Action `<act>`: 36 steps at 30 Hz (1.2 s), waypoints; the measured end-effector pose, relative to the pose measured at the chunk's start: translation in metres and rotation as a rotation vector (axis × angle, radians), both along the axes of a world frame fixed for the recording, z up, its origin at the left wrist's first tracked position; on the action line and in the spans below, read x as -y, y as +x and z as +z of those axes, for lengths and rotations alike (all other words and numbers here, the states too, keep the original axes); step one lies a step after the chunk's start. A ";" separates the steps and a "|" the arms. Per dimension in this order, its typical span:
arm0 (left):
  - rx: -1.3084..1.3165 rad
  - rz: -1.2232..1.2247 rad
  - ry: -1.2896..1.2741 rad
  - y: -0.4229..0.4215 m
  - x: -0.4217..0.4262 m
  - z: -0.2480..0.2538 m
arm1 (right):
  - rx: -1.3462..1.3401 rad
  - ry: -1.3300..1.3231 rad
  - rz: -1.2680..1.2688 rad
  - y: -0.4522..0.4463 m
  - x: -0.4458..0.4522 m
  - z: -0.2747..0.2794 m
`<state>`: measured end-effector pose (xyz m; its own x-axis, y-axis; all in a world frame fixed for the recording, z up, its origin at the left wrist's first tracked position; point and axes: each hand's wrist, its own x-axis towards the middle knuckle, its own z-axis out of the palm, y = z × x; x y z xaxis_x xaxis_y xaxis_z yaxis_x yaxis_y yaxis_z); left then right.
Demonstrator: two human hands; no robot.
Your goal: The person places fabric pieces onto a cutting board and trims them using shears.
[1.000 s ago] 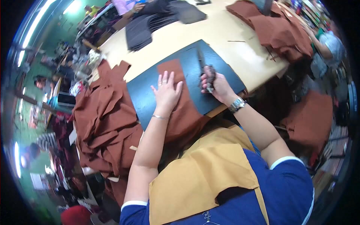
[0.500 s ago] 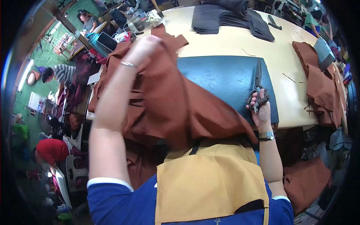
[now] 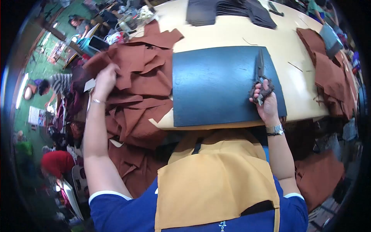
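My left hand (image 3: 105, 81) is over the left side of the table, its fingers curled at the edge of a blurred reddish-brown fabric piece (image 3: 96, 63). That piece lies on an uneven pile of reddish-brown fabric (image 3: 150, 83), which hangs over the table's front edge. My right hand (image 3: 267, 106) is closed around the handles of large scissors (image 3: 260, 66). Dark wrapping covers the handles, and the blades point away from me. Beneath the scissors lies a dark blue board (image 3: 212, 89).
Stacked dark fabric (image 3: 232, 13) is at the table's far side, near a black-handled tool (image 3: 275, 9). More brown fabric (image 3: 326, 73) lies at the right edge, beside a grey-blue box (image 3: 331, 40). Brown cloth (image 3: 319, 179) sits low at right. Other people work at left and far right.
My left hand has swung left and down, carrying the brown fabric off the blue board onto the left pile. My right hand still holds the scissors; the view has shifted slightly.
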<state>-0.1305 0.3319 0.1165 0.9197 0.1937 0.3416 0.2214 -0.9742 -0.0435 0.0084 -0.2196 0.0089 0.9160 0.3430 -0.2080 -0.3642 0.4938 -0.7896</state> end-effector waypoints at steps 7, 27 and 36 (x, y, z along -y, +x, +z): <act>0.267 -0.399 -0.556 0.016 0.174 0.014 | 0.107 -0.239 0.030 0.001 0.021 0.012; -0.358 -1.987 -1.682 -0.070 0.332 0.102 | 0.329 -2.207 -0.192 0.068 0.216 0.020; 0.071 -1.947 -1.307 -0.045 0.349 0.119 | 1.246 -1.524 0.038 0.031 0.040 0.021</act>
